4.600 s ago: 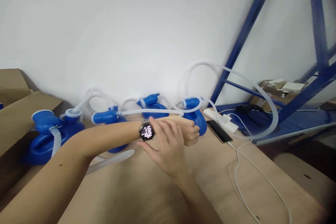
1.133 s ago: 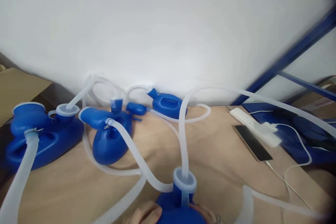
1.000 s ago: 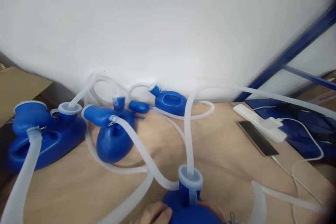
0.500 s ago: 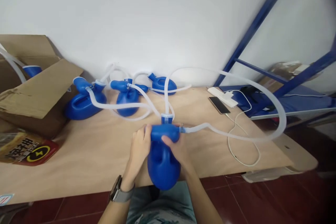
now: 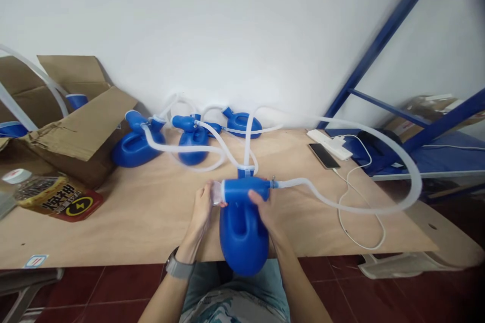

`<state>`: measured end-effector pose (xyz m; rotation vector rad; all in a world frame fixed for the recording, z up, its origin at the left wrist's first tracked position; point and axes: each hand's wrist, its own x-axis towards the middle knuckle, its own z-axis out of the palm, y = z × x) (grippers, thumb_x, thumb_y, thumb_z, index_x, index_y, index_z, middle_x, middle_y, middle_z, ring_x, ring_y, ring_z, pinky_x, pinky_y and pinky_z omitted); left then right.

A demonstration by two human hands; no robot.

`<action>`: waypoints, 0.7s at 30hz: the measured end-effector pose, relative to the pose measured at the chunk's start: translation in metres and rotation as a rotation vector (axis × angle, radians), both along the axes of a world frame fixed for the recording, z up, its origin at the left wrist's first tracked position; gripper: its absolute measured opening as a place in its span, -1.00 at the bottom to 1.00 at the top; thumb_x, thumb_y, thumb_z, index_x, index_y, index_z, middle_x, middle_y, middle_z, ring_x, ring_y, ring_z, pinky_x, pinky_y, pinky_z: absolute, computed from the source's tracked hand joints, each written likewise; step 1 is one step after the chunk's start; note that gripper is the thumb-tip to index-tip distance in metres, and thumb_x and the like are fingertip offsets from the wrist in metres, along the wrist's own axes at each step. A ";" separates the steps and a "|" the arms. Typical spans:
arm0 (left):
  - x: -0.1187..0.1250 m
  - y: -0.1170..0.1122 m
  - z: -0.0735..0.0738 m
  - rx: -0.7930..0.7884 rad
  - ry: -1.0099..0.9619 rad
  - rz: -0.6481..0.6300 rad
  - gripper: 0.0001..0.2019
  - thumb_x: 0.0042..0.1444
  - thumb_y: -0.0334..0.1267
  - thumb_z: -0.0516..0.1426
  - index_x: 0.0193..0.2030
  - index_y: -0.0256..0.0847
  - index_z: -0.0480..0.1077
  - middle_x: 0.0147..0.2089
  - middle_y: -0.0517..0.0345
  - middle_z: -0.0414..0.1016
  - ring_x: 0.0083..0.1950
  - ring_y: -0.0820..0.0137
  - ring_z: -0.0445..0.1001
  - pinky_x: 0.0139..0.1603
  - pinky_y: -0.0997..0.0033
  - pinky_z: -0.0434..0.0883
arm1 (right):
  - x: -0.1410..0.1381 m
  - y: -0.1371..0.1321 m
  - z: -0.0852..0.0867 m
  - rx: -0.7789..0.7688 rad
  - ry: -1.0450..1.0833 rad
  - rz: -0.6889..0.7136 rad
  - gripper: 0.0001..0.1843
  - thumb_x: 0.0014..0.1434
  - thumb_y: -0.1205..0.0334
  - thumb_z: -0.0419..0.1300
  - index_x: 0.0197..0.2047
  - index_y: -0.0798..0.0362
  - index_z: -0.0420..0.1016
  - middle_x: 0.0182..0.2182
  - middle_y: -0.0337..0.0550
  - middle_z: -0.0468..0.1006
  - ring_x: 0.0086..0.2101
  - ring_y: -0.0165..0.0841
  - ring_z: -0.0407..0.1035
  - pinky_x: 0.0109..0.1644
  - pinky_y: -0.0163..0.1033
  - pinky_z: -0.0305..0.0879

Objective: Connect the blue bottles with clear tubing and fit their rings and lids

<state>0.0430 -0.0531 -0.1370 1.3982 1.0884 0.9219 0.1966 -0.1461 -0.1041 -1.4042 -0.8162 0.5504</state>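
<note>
A blue plastic container (image 5: 242, 234) with a horizontal neck rests at the near edge of the wooden table (image 5: 144, 222), against my lap. My right hand (image 5: 262, 209) is wrapped round its neck and upper body. My left hand (image 5: 203, 205) pinches the translucent cap (image 5: 216, 193) at the neck's left end. A watch sits on my left wrist. A long translucent hose (image 5: 364, 209) runs from the neck's right end and loops to the right. A second tube rises from a fitting on top of the container.
Three more blue containers (image 5: 193, 136) with tubes stand along the white wall. An open cardboard box (image 5: 71, 131) and a snack packet (image 5: 56, 197) lie at the left. A phone (image 5: 323, 155), power strip (image 5: 329, 144) and white cable lie to the right, by a blue shelf frame (image 5: 382, 40).
The container was drawn from the back of the table to the near edge and both hands took hold of it. In the last half second my left hand shifted onto the cap.
</note>
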 end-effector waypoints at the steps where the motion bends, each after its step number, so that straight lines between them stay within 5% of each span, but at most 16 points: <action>1: -0.002 0.001 -0.002 -0.026 -0.022 0.001 -0.40 0.35 0.25 -0.06 -0.11 -0.28 0.52 -0.32 -0.03 0.60 -0.34 0.21 0.60 -0.42 0.29 0.55 | 0.001 -0.002 0.000 -0.011 -0.014 0.001 -0.53 0.08 -0.05 0.39 0.00 -0.04 0.51 -0.11 -0.06 0.68 -0.09 -0.04 0.62 0.01 0.05 0.61; 6: -0.023 0.014 -0.009 -0.080 -0.039 0.010 -0.41 0.22 0.27 0.12 0.06 -0.27 0.45 -0.23 -0.02 0.65 -0.34 0.26 0.61 -0.45 0.35 0.54 | 0.004 -0.005 0.003 -0.030 -0.032 0.058 -0.51 0.11 -0.04 0.37 0.08 -0.07 0.51 -0.08 -0.08 0.66 -0.12 -0.07 0.61 -0.05 0.00 0.63; 12: -0.033 0.028 -0.025 0.015 0.174 0.052 -0.49 0.12 0.26 0.17 -0.17 -0.22 0.46 -0.43 0.07 0.59 -0.50 0.27 0.52 -0.50 0.36 0.42 | 0.007 -0.002 0.004 -0.037 -0.072 0.082 -0.54 0.11 -0.03 0.36 0.05 -0.08 0.52 -0.14 -0.14 0.66 -0.16 -0.10 0.61 -0.07 -0.03 0.63; 17: -0.050 0.045 -0.033 0.173 0.423 0.162 -0.68 0.25 0.04 0.08 -0.19 -0.16 0.48 -0.25 -0.09 0.63 -0.25 0.08 0.60 -0.22 0.18 0.48 | 0.017 -0.002 -0.004 -0.057 0.008 0.062 -0.51 0.12 -0.08 0.32 0.08 -0.07 0.49 -0.08 -0.07 0.64 -0.14 -0.07 0.60 -0.04 0.02 0.62; 21: -0.063 0.054 -0.031 0.317 0.534 0.113 -0.63 0.27 0.04 0.08 -0.11 -0.18 0.56 0.02 -0.23 0.59 0.11 -0.10 0.52 0.14 -0.13 0.44 | 0.025 -0.002 -0.007 -0.070 0.043 0.083 -0.50 0.11 -0.06 0.34 0.07 -0.08 0.47 -0.06 -0.06 0.64 -0.13 -0.05 0.60 0.01 0.05 0.61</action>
